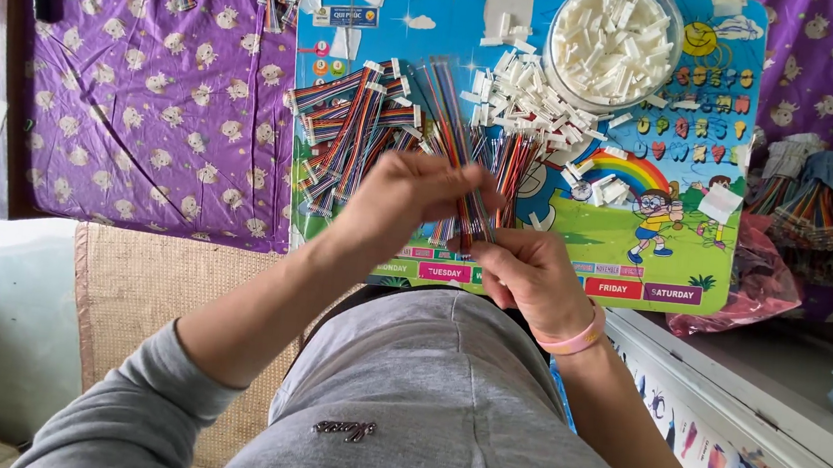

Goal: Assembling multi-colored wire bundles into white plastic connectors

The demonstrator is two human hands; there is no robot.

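Both hands, left hand and right hand, pinch one rainbow ribbon cable between them, above the colourful board.

Grey sleeves, pink wristband

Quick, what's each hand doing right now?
Left hand: closed, pinching the ribbon cable.
Right hand: closed, gripping the same cable's lower end.

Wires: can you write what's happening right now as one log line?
left hand: holds wires | right hand: grips wires lower end | white plugs: loose on board | bowl: full of plugs
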